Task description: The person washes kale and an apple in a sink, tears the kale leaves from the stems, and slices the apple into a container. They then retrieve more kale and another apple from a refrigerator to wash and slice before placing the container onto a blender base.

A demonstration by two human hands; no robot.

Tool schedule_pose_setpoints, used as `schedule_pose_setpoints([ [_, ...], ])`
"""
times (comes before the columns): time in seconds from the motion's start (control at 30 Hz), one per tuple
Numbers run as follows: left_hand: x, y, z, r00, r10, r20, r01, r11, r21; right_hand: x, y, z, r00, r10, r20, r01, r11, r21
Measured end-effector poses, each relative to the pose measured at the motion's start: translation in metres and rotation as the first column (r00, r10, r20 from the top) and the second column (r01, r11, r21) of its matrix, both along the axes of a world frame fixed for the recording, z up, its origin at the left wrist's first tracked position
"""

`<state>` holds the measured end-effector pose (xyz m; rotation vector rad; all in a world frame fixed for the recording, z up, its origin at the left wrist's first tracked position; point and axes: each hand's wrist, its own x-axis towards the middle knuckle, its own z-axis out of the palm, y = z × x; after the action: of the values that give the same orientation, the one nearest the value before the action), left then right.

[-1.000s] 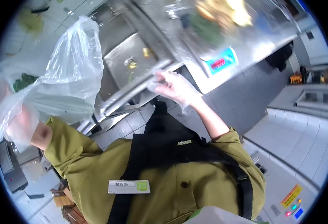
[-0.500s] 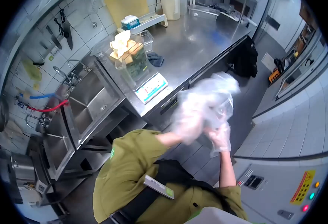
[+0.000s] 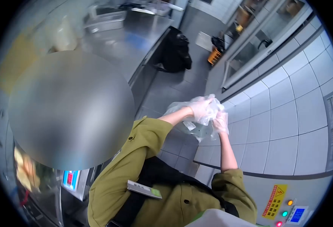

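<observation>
Both of my hands wear clear plastic gloves and are up in front of me, over the floor near the tiled wall. Between and below them hangs a crumpled clear plastic bag [image 3: 202,131] with a small white label. My left hand [image 3: 201,108] is closed on the upper part of the bag. Just right of it, my right hand [image 3: 221,122] grips the bag's right side, fingers bent. What lies inside the bag, if anything, I cannot make out.
A steel counter [image 3: 109,47] runs at the upper left, with a clear tray [image 3: 106,22] on it. Lower left are a digital scale [image 3: 72,181] and pale food pieces [image 3: 25,170]. A round blur hides much of the left. A black bag-like bundle [image 3: 176,51] stands by the counter.
My view has swung to the right, so the counter and scale have shifted left. Both hands still hold the bag, now nearer the tiled wall and less blurred.
</observation>
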<state>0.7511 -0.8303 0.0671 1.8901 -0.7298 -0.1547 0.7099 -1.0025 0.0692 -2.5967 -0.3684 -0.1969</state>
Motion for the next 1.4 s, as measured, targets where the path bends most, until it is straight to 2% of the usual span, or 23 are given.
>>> schedule_pose_setpoints([
  [0.07, 0.053, -0.04, -0.054, 0.974, -0.158, -0.162, 0.091, 0.929, -0.359, 0.046, -0.005, 0.02, 0.993, 0.039, 0.108, -0.037, 0.999, -0.024],
  [0.1, 0.073, -0.039, -0.004, 0.917, -0.34, -0.207, 0.249, 0.897, -0.366, 0.076, -0.017, 0.015, 0.988, 0.03, 0.154, -0.029, 1.0, -0.009],
  [0.2, 0.186, -0.093, -0.046, 0.941, -0.317, -0.118, 0.314, 0.948, -0.038, 0.16, -0.055, -0.001, 0.969, -0.045, 0.241, 0.058, 0.997, -0.049],
  [0.27, 0.26, -0.122, -0.066, 0.948, -0.317, -0.005, 0.317, 0.948, 0.033, 0.226, -0.076, -0.001, 0.966, -0.115, 0.232, 0.157, 0.973, -0.172],
  [0.4, 0.431, -0.164, -0.094, 0.916, -0.374, 0.148, 0.3, 0.881, 0.367, 0.379, -0.133, -0.071, 0.953, -0.193, 0.235, 0.269, 0.895, -0.355],
  [0.43, 0.47, -0.162, -0.105, 0.902, -0.39, 0.184, 0.28, 0.854, 0.438, 0.41, -0.116, -0.028, 0.949, -0.307, -0.067, 0.265, 0.897, -0.354],
  [0.47, 0.51, -0.157, -0.094, 0.925, -0.365, 0.111, 0.291, 0.863, 0.413, 0.447, -0.118, -0.013, 0.945, -0.319, -0.067, 0.319, 0.948, -0.006],
  [0.5, 0.546, -0.147, -0.083, 0.944, -0.329, 0.042, 0.29, 0.879, 0.378, 0.477, -0.119, -0.006, 0.946, -0.315, -0.072, 0.321, 0.886, 0.334],
  [0.53, 0.582, -0.138, -0.075, 0.959, -0.282, -0.029, 0.275, 0.903, 0.329, 0.51, -0.12, -0.006, 0.953, -0.291, -0.086, 0.279, 0.729, 0.625],
  [0.6, 0.657, -0.135, -0.08, 0.988, -0.099, 0.119, 0.063, 0.958, 0.281, 0.602, -0.145, -0.043, 0.989, -0.107, -0.102, 0.138, 0.409, 0.902],
  [0.63, 0.708, -0.147, -0.121, 0.945, -0.055, 0.321, -0.014, 0.978, 0.209, 0.647, -0.135, -0.046, 0.99, 0.034, -0.139, 0.127, 0.236, 0.963],
  [0.67, 0.747, -0.153, -0.107, 0.94, -0.123, 0.32, 0.003, 0.937, 0.349, 0.689, -0.13, -0.054, 0.975, 0.074, -0.208, 0.165, 0.379, 0.911],
  [0.73, 0.82, -0.153, -0.056, 0.919, -0.293, 0.264, 0.07, 0.779, 0.624, 0.793, -0.12, -0.095, 0.946, 0.283, -0.16, -0.074, 0.668, 0.741],
  [0.9, 1.037, -0.178, -0.044, 0.911, -0.074, 0.406, -0.065, 0.945, 0.32, 1.039, -0.126, -0.11, 0.975, 0.12, -0.189, -0.006, 0.858, 0.514],
  [1.03, 1.209, -0.199, -0.019, 0.864, -0.061, 0.5, -0.081, 0.963, 0.259, 1.217, -0.145, -0.094, 0.984, -0.043, -0.173, 0.113, 0.901, 0.419],
  [1.13, 1.342, -0.226, -0.014, 0.935, -0.159, 0.318, -0.001, 0.893, 0.45, 1.346, -0.17, -0.108, 0.972, -0.159, -0.174, 0.208, 0.925, 0.318],
  [1.17, 1.376, -0.24, 0.002, 0.989, 0.006, 0.149, -0.04, 0.973, 0.228, 1.393, -0.181, -0.117, 0.966, -0.189, -0.178, 0.237, 0.922, 0.306],
  [1.2, 1.436, -0.248, -0.006, 0.983, -0.09, 0.157, 0.027, 0.931, 0.365, 1.447, -0.191, -0.128, 0.962, -0.212, -0.174, 0.259, 0.909, 0.326],
  [1.27, 1.536, -0.261, -0.027, 0.965, -0.238, 0.114, 0.127, 0.798, 0.589, 1.55, -0.206, -0.168, 0.969, -0.142, -0.201, 0.246, 0.603, 0.759],
  [1.3, 1.578, -0.258, -0.024, 0.984, -0.113, 0.139, 0.048, 0.913, 0.405, 1.61, -0.204, -0.171, 0.978, -0.098, -0.183, 0.207, 0.376, 0.903],
  [1.33, 1.632, -0.25, -0.018, 0.98, -0.093, 0.175, 0.013, 0.911, 0.413, 1.659, -0.208, -0.17, 0.972, -0.118, -0.204, 0.233, 0.61, 0.757],
  [1.37, 1.671, -0.236, -0.015, 0.98, -0.083, 0.181, -0.004, 0.9, 0.436, 1.693, -0.199, -0.112, 0.969, -0.139, -0.203, 0.231, 0.799, 0.555],
  [1.4, 1.71, -0.229, -0.015, 0.98, -0.074, 0.183, -0.015, 0.896, 0.443, 1.748, -0.192, -0.125, 0.979, -0.145, -0.14, 0.202, 0.748, 0.633],
])
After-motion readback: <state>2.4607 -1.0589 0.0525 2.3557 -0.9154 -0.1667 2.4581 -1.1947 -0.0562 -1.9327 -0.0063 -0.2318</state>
